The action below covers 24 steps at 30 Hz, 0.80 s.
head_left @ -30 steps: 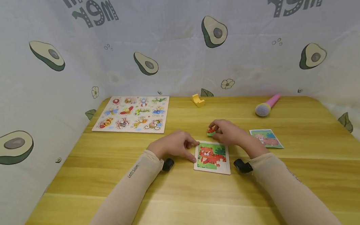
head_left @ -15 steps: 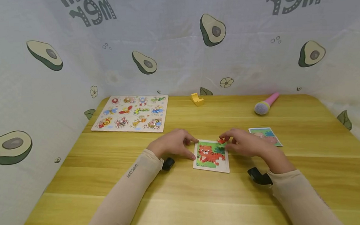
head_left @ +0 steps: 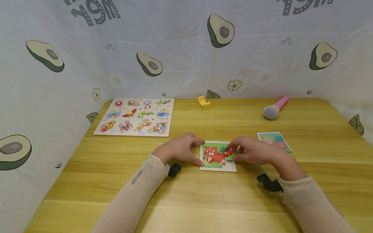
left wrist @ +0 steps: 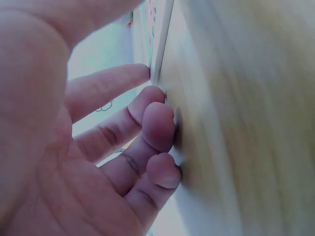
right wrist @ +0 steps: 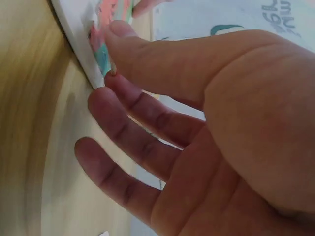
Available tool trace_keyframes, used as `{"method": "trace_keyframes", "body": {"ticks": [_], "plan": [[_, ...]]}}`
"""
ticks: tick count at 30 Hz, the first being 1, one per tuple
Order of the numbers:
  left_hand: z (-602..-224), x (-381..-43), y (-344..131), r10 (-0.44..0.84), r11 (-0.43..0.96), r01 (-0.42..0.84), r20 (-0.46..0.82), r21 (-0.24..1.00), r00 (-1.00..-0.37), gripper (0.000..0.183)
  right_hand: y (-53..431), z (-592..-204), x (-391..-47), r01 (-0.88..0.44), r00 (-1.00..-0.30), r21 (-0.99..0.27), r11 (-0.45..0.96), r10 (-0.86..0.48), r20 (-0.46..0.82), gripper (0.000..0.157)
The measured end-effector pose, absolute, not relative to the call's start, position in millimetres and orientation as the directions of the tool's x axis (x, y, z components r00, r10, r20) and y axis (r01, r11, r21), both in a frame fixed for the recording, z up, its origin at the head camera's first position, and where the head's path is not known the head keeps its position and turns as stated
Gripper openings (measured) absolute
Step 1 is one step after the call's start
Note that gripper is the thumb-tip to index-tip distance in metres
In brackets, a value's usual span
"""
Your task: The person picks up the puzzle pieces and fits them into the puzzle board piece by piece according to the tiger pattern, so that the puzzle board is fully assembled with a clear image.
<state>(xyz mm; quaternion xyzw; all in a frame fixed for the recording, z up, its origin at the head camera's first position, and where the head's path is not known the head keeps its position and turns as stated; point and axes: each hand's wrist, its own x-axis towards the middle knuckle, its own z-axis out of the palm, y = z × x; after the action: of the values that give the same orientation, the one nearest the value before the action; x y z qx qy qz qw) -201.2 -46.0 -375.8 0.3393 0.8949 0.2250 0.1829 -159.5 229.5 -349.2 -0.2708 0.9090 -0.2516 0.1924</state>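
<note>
A small jigsaw board (head_left: 227, 166) with a red tiger picture lies on the wooden table (head_left: 185, 208), its lower right part showing bare wood. Along its left edge my left hand (head_left: 179, 150) rests with thumb and forefinger stretched against the rim; the left wrist view shows the forefinger (left wrist: 110, 88) straight at a corner. My right hand (head_left: 254, 151) pinches a jigsaw piece (head_left: 229, 156), green with an orange striped part, between thumb and forefinger over the board's right side. Fingers hide some of this piece, and whether it sits flat I cannot tell.
At the back left lies a wooden peg puzzle (head_left: 151, 133) with insect figures. A yellow curved block (head_left: 204, 103) stands near the back edge. A pink toy microphone (head_left: 276, 108) lies back right. A picture card (head_left: 278, 142) sits behind the right forearm.
My right hand has brought the jigsaw piece toward me, from behind the board onto its right side. The board has turned slightly. My left hand stays at its left edge.
</note>
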Motion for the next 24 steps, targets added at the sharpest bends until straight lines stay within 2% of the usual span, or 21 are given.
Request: {"method": "trace_keyframes", "body": {"ticks": [6, 16, 21, 24], "plan": [[-376.4, -204.2, -48.9, 0.679, 0.67, 0.517, -0.16, 0.533, -0.716, 0.076, 226.9, -354.6, -159.4, -0.381, -0.772, -0.584, 0.717, -0.594, -0.226, 0.032], [-381.4, -207.8, -49.6, 0.657, 0.692, 0.509, -0.155, 0.513, -0.737, 0.077, 222.4, -359.5, -160.0, -0.395, -0.791, -0.576, 0.716, -0.584, -0.182, 0.035], [-382.4, -209.0, -49.9, 0.66, 0.687, 0.509, -0.151, 0.518, -0.736, 0.077, 220.7, -362.7, -161.8, -0.406, -0.801, -0.551, 0.729, -0.574, -0.169, 0.034], [-382.8, -209.8, -49.8, 0.664, 0.682, 0.511, -0.15, 0.523, -0.733, 0.077, 219.9, -364.5, -162.3, -0.409, -0.811, -0.542, 0.734, -0.565, -0.153, 0.028]]}}
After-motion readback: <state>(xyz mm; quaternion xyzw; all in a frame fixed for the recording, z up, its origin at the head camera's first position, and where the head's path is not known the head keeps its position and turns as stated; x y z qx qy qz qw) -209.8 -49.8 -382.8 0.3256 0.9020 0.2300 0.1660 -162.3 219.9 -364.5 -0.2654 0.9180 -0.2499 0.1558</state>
